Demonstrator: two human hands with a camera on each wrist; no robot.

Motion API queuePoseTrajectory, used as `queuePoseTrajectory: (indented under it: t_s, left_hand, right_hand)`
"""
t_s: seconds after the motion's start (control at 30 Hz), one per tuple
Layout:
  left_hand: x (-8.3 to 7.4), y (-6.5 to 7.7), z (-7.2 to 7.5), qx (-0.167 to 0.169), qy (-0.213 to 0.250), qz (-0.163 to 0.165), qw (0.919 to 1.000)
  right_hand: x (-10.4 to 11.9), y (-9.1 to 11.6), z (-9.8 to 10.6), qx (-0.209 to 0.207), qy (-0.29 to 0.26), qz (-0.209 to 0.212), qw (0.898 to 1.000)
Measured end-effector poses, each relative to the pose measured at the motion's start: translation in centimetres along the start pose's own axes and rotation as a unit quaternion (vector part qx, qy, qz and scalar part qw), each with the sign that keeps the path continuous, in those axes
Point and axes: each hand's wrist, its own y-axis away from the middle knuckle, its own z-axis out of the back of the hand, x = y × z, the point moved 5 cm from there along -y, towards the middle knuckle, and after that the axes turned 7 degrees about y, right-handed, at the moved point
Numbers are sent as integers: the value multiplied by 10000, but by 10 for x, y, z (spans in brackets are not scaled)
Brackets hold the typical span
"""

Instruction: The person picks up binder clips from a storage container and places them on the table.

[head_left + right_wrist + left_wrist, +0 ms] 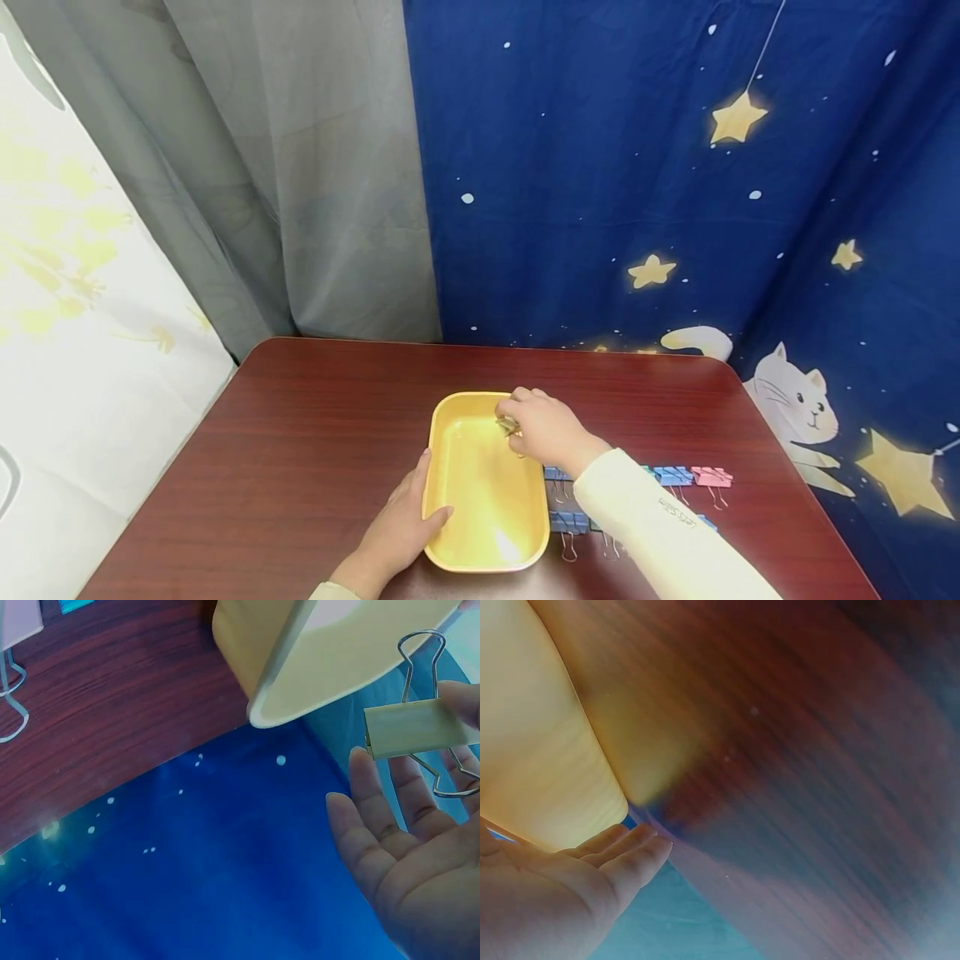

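A yellow plastic tray [483, 500] sits near the front of the table, its inside bare in the head view. My left hand [401, 518] grips its left side, thumb over the rim and fingers along the outer wall. In the left wrist view those fingers [630, 859] lie close against the tray's wall [555, 750]. Over the tray's far right corner, my right hand [546, 427] pinches a yellow binder clip [420, 729]. Both of the clip's wire handles stand spread apart in the right wrist view, where part of its body is hidden by the thumb.
Right of the tray, binder clips lie in two rows, with a blue clip [568, 522], another blue clip [673, 476] and a pink clip [712, 477] among them. The right sleeve [660, 525] covers several of them. Curtains [570, 208] hang behind the table's far edge.
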Motion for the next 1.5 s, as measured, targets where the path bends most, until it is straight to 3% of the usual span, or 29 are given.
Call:
queuePoseTrajectory:
  t_s: [0.6,1.5]
  left_hand:
    - [0,1,-1,-32,1,-13,10000]
    - [-3,2,1,-108,-114,-68,9999]
  right_hand:
    - [-23,30,22,-573,258,-288,9976]
    - [-73,85,27,-396,504,-1037,9925]
